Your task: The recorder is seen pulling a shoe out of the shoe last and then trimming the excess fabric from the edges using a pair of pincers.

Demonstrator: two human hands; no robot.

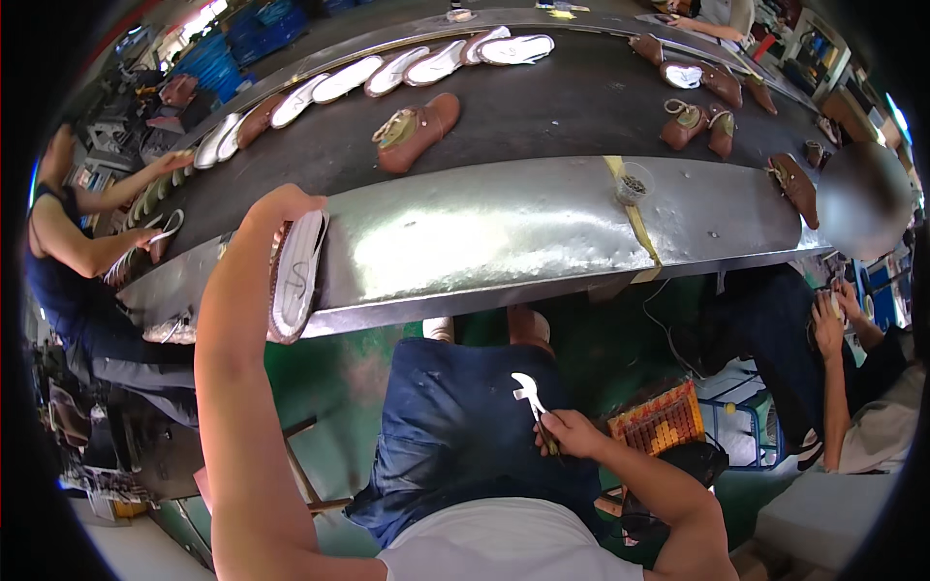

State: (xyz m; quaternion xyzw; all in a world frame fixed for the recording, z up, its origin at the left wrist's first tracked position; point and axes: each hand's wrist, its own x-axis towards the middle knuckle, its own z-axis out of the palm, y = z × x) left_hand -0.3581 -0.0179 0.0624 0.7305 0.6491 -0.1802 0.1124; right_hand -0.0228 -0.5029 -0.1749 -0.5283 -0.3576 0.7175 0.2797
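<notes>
My left hand (276, 208) reaches up to the metal bench edge (504, 252) and grips a brown shoe with a white sole (295, 276), sole facing me. My right hand (570, 433) rests low over my lap, shut on a metal plier-like tool (531, 395) whose jaws point up. A brown laced shoe (417, 129) lies on the dark conveyor belt (542, 102) beyond the bench.
A row of white soles (387, 73) lines the belt's far side. More brown shoes (697, 121) lie to the right. A small cup (632, 184) stands on the bench. One person (68, 252) works at left, another (852, 387) at right. An orange crate (659, 418) sits on the floor.
</notes>
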